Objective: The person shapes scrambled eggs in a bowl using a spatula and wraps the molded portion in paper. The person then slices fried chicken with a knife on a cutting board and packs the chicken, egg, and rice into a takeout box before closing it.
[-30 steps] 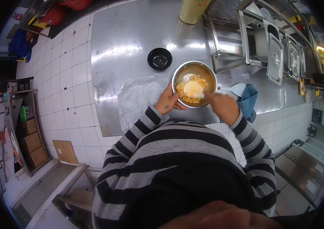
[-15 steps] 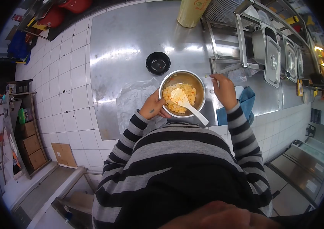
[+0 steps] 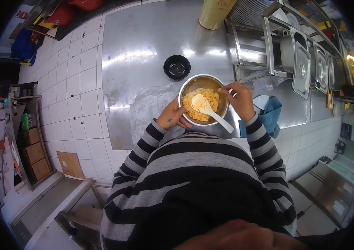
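Note:
A steel mixing bowl (image 3: 226,113) stands on the metal table close to my body. My left hand (image 3: 170,115) grips its left rim, thumb at the edge and fingers under the side. Inside lies orange-yellow rice (image 3: 193,114), and a white rice paddle (image 3: 216,117) rests on it with its handle over the near rim. My right hand (image 3: 241,99) is over the bowl's right edge, thumb and fingertips pinched together; what they hold, if anything, is too small to make out.
Beyond the bowl sits a black bowl (image 3: 177,67). Crumpled clear plastic (image 3: 145,107) lies to the left, a blue cloth (image 3: 272,115) to the right. A metal rack (image 3: 268,46) with steel lids (image 3: 302,71) stands at right; a yellowish roll (image 3: 215,14) is at the back.
My right hand has moved left, from beside the bowl to over its right rim, fingers pinched. My left hand still holds the bowl. The whole view has shifted slightly.

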